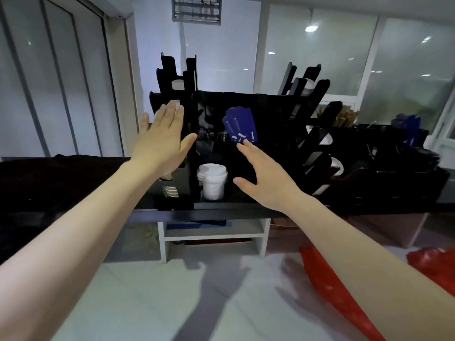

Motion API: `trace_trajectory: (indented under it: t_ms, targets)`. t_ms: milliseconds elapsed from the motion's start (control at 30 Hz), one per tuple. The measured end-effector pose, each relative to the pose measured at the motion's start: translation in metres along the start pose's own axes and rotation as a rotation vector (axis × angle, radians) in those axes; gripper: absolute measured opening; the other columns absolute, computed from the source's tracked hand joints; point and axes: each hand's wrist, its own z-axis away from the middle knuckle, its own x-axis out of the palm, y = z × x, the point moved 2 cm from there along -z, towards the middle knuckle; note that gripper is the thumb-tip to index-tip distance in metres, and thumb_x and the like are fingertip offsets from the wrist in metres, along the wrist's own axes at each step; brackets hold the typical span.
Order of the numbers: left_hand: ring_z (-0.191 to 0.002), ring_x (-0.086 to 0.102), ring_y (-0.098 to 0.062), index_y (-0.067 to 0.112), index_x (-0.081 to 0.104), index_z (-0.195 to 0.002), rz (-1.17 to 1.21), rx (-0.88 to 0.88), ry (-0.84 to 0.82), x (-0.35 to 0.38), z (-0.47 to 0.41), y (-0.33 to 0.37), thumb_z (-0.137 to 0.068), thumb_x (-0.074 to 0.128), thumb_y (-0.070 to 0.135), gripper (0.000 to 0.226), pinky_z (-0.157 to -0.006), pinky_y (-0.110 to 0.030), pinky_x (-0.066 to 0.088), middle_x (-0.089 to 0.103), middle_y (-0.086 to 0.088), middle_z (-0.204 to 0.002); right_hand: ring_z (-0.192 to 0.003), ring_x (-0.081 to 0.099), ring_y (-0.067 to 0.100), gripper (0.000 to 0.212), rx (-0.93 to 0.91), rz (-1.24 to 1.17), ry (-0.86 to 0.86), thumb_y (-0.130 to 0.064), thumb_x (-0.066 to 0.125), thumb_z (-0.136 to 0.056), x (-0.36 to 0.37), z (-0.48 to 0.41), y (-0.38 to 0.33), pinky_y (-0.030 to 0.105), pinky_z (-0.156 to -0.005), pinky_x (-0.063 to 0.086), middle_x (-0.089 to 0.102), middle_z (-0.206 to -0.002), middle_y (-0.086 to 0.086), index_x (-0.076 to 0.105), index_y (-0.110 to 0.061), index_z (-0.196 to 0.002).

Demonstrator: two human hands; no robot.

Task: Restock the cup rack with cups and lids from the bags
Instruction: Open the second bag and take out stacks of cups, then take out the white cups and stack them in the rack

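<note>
Left hand (161, 141) flat, fingers spread, empty, raised at the left end of the black cup rack (258, 102), fingertips near a white cup top there. Right hand (264, 177) spread too, holds nothing, fingertips just under the blue sleeve stack (240, 124) standing mid-rack. White cup stack (212, 180) sits low in the rack, between the two hands.

Judgement: hands look between loads; next load should come from the red bags (327, 279) on the floor, below and right of the rack. Feed cups straight down a slot; the angled black dividers and the blue sleeves could snag. White shelf unit (211, 236) stands under the rack.
</note>
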Motion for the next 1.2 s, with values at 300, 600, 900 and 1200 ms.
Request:
trace_trajectory:
  t_ms: [300,600,900,1200]
  targets:
    - [-0.142,0.023,-0.030,0.015,0.033,-0.146,0.263,0.157,0.079,-0.004,0.116,0.073,-0.092,0.052,0.030,0.059,-0.114,-0.052,0.018,0.028,-0.009,-0.154,-0.146,0.013,0.012,0.070,0.072,-0.021,-0.017,-0.028,0.058,-0.093,-0.002,0.088,-0.009,0.031,-0.115,0.019,0.029,-0.155,-0.005,0.019,-0.024,-0.151]
    - [-0.146,0.011,-0.025,0.022,0.026,-0.149,0.352,0.273,-0.277,0.060,0.207,0.161,-0.093,0.052,0.035,0.064,-0.116,-0.047,0.009,0.016,-0.004,-0.158,-0.146,0.011,0.022,0.068,0.260,0.352,-0.205,-0.036,0.052,-0.092,-0.009,0.221,0.020,0.045,-0.117,0.015,0.020,-0.158,0.002,0.021,-0.020,-0.151]
    - [-0.147,-0.005,-0.021,0.030,0.010,-0.151,0.297,0.536,-0.443,0.093,0.239,0.321,-0.095,0.040,0.045,0.065,-0.116,-0.048,-0.001,-0.003,0.001,-0.160,-0.148,0.000,0.020,0.067,0.490,0.485,-0.256,-0.043,0.049,-0.093,-0.063,0.365,0.104,0.043,-0.117,0.002,0.009,-0.161,-0.002,0.020,-0.025,-0.151]
    - [-0.146,0.008,-0.017,0.028,0.019,-0.150,0.454,0.551,-0.427,0.122,0.221,0.533,-0.094,0.042,0.041,0.062,-0.117,-0.042,0.004,0.013,0.004,-0.159,-0.148,0.005,0.021,0.065,0.631,0.527,-0.265,-0.039,0.052,-0.092,-0.176,0.483,0.239,0.045,-0.117,0.003,0.014,-0.160,-0.002,0.025,-0.026,-0.150]
